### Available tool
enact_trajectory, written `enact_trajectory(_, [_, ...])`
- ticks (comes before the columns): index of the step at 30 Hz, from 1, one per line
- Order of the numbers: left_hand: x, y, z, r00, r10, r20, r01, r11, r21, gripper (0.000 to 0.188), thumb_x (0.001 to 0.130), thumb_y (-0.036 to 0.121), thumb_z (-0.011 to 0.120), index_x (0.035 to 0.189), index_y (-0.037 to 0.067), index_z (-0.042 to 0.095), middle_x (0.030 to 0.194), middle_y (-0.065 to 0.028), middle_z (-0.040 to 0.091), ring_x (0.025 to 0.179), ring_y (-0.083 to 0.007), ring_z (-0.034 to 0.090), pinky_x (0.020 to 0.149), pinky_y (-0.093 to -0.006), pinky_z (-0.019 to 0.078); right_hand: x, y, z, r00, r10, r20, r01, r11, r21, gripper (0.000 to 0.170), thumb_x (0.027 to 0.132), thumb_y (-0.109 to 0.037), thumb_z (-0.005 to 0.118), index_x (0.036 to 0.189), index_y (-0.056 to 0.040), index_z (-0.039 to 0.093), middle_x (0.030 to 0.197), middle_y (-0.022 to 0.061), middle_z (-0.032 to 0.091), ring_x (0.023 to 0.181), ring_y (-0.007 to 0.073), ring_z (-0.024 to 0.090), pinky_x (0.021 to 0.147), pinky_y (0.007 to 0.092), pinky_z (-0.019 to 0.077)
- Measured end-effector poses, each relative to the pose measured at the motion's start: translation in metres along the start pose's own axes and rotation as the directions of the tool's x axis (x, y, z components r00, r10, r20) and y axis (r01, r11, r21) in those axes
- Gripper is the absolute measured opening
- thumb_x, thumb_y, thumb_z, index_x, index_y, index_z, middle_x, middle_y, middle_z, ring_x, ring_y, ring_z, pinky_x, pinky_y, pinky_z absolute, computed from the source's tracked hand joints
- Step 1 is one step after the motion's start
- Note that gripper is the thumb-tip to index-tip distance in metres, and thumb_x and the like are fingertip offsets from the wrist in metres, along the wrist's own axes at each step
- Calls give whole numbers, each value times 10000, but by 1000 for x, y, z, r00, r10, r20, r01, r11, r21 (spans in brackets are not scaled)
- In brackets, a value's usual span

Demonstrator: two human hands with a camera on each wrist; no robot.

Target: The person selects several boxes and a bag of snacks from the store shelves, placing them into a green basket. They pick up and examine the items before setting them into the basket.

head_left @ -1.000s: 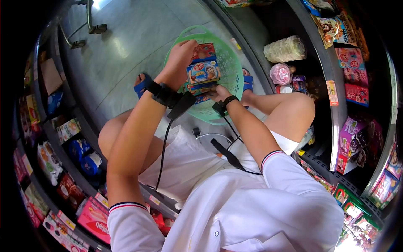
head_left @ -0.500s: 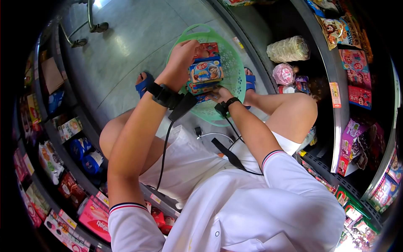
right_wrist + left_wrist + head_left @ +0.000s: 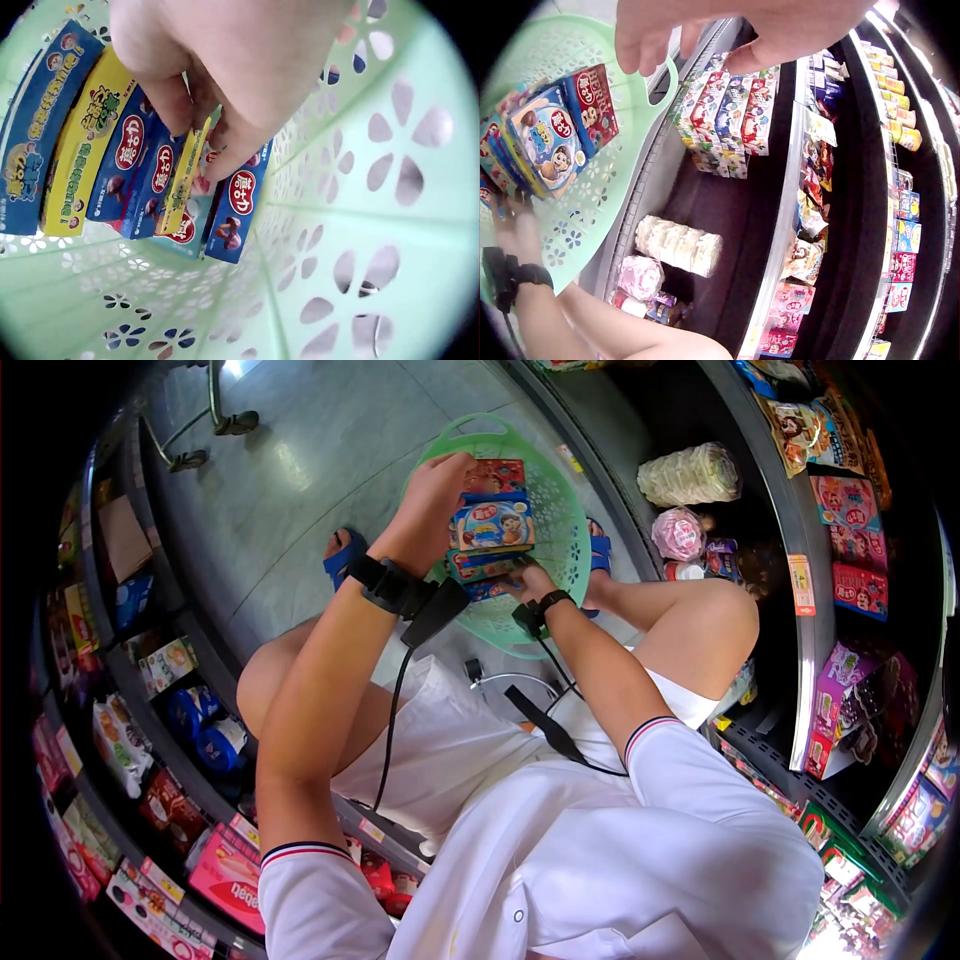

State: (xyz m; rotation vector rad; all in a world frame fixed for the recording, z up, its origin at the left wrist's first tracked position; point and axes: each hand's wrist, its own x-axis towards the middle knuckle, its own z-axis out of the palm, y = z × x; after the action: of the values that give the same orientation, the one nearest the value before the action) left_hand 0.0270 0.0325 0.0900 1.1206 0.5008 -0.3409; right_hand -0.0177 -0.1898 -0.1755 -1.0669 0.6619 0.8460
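A green perforated basket [image 3: 560,590] holds several boxes, with a blue box [image 3: 493,525] facing up in front of a red box [image 3: 500,477]. My left hand [image 3: 432,500] hovers over the basket's left side; in the left wrist view the left hand [image 3: 742,26] has its fingers loosely bent, with nothing seen in them. Down inside the basket, my right hand [image 3: 232,60] pinches a thin yellow-edged box [image 3: 180,199] between thumb and fingers. Blue boxes [image 3: 127,157] stand to one side of it, another blue box [image 3: 238,202] to the other.
The basket stands on the grey floor [image 3: 330,460] between my feet. Shelves with snacks [image 3: 845,505] rise on the right, and more goods [image 3: 200,725] fill the left shelves. A wrapped white roll [image 3: 690,475] lies on the lower right shelf. Wheeled metal legs [image 3: 213,400] stand at upper left.
The basket appears slightly farther right and up in the head view. My right hand has shifted slightly right along the boxes' near end; the left hand has barely moved.
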Motion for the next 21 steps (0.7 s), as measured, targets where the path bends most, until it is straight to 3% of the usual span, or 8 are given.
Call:
enact_trajectory(5, [-2, 1, -1, 1000, 11, 11, -11, 999, -35, 324, 912, 310, 544, 1140, 80, 539, 1149, -17, 547, 1115, -155, 483, 951, -326, 358, 3, -1, 1, 1000, -1, 30, -1, 998, 55, 291, 906, -101, 414, 1171, -67, 529, 1043, 109, 607, 941, 252, 589, 744, 405, 516])
enact_trajectory(8, [-6, 11, 4, 999, -28, 19, 29, 998, -49, 343, 910, 310, 540, 1158, 74, 527, 1155, -23, 539, 1124, -162, 480, 962, -334, 355, 4, -12, 4, 966, 24, -257, -42, 997, -66, 291, 908, -107, 396, 1151, -42, 542, 1039, 140, 608, 910, 261, 600, 691, 387, 535])
enact_trajectory(11, [-20, 25, 14, 999, -53, 3, 53, 998, -39, 367, 901, 300, 536, 1178, 62, 510, 1167, -33, 530, 1135, -170, 471, 969, -328, 347, -2, -29, 5, 939, 19, -343, -44, 997, -65, 300, 906, -72, 367, 1171, -28, 502, 1100, 128, 529, 938, 255, 557, 819, 419, 523])
enact_trajectory(14, [-7, 16, 10, 999, -30, -36, 31, 998, 46, 390, 887, 295, 534, 1188, 49, 498, 1179, -43, 521, 1149, -183, 461, 980, -332, 332, -19, -49, 9, 922, -61, -382, 26, 995, -96, 321, 894, -54, 374, 1191, -22, 490, 1118, 130, 522, 981, 248, 539, 822, 422, 513])
enact_trajectory(17, [0, 8, 7, 1000, -18, -15, 19, 999, 43, 420, 879, 314, 532, 1191, 36, 495, 1210, -57, 512, 1175, -199, 446, 1002, -354, 311, -10, -50, -7, 899, -314, -305, 194, 910, -366, 337, 882, -51, 402, 1210, -17, 476, 1149, 118, 517, 1068, 252, 506, 885, 444, 471])
enact_trajectory(21, [-3, 3, 4, 1000, -4, -4, 5, 998, 61, 446, 878, 333, 524, 1199, 25, 491, 1274, -81, 482, 1214, -231, 424, 1029, -383, 286, -53, -74, 16, 972, -224, -73, 157, 847, -507, 380, 873, -63, 443, 1252, -38, 461, 1232, 89, 505, 1140, 246, 468, 959, 453, 395])
